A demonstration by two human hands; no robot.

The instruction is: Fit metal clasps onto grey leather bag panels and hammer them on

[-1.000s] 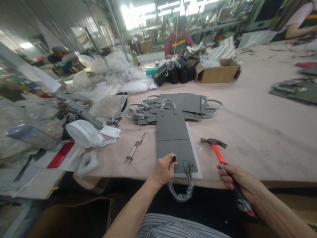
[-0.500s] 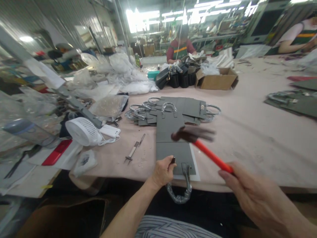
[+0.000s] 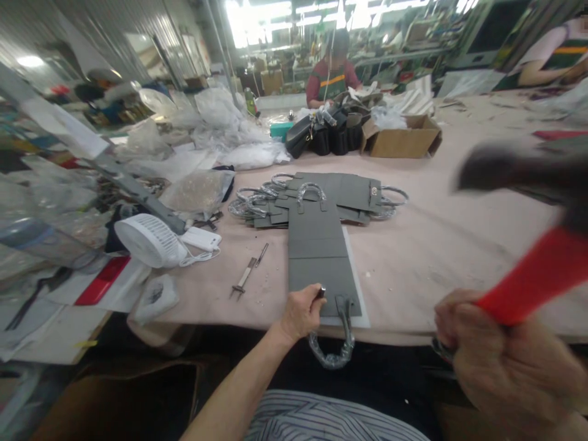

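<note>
A flat grey bag panel [image 3: 319, 257] lies on the pink table [image 3: 450, 245] in front of me, its plastic-wrapped handle [image 3: 333, 352] hanging over the near edge. My left hand [image 3: 301, 312] is closed in a pinch on a small dark metal punch [image 3: 322, 291] standing on the panel's near end. My right hand [image 3: 496, 361] is closed on a hammer with a red handle [image 3: 537, 275]. The hammer is raised high at the right, close to the camera, and its dark head [image 3: 509, 168] is blurred.
A stack of grey panels with wrapped handles [image 3: 321, 196] lies beyond. A metal tool [image 3: 243, 282], a white fan [image 3: 147, 242], a power bank [image 3: 201, 239] and plastic bags lie left. Black bags [image 3: 321, 138] and a cardboard box [image 3: 402, 138] stand farther back, where a person sits.
My right hand has swung the hammer up from the table to high at the right, near the camera. The left hand stays pinched on the punch at the panel's near end.
</note>
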